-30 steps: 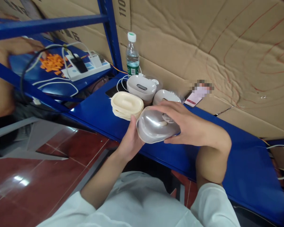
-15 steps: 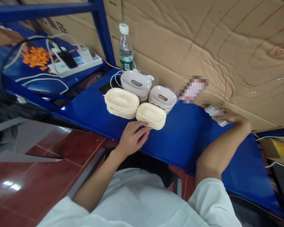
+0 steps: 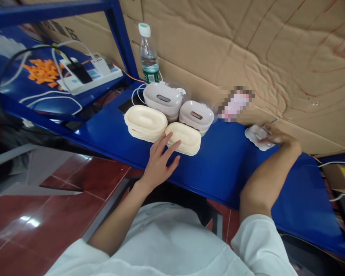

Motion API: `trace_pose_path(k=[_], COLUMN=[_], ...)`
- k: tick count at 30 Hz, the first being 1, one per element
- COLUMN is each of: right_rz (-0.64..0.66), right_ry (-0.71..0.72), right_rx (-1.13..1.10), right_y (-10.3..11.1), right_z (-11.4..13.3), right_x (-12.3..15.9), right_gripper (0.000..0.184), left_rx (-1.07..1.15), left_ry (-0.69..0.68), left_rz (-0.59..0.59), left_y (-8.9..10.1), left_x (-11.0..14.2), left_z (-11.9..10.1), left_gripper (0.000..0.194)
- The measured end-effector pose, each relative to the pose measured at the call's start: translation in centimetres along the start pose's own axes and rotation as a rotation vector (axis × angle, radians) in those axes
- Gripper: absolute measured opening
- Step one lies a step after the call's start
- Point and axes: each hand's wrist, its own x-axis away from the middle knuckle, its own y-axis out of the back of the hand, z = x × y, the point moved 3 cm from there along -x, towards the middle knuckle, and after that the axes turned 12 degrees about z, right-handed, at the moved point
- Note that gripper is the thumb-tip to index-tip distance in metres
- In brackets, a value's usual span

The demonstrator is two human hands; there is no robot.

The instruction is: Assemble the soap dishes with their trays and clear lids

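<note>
left hand [image 3: 158,165] spreads open fingers at the smaller cream stack [image 3: 185,138], perhaps steadying it; right hand [image 3: 278,137] grips a clear tray [image 3: 257,137].

A loose, pale blue-green fabric top [image 3: 172,239] creases softly across the front; its plain, short left sleeve [image 3: 82,255] and short right sleeve [image 3: 258,235] leave both forearms, the left hand [image 3: 158,165] and right hand [image 3: 277,136] bare
</note>
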Motion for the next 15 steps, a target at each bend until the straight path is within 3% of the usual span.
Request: trace_pose_path(k=[4,8,11,15], right_rz=[0.109,-0.005,-0.092,0.054], right_ry=[-0.168,-0.153,0.124,0.598], right_rx=[-0.031,-0.034,-0.051,-0.002], right_y=[2.4,5.6,5.5,0.7], right_z=[2.1,9.0,16.8,26.2], right_x=[1.7,4.1,4.8,3.4], right_gripper=[0.090,0.087,0.074,0.056], left_rx=[0.004,-0.001,-0.020,-0.045], left_ry=[0.050,0.086,0.088,0.101], left_rz=[0.061,-0.029,-0.094,-0.140], left_y=[-0.7,-0.6,-0.3,0.0], left_x=[-0.3,-0.1,0.3,0.8], left_z=[0.3,0.5,0.5,0.5], left_gripper=[0.050,0.037,0.025,0.013])
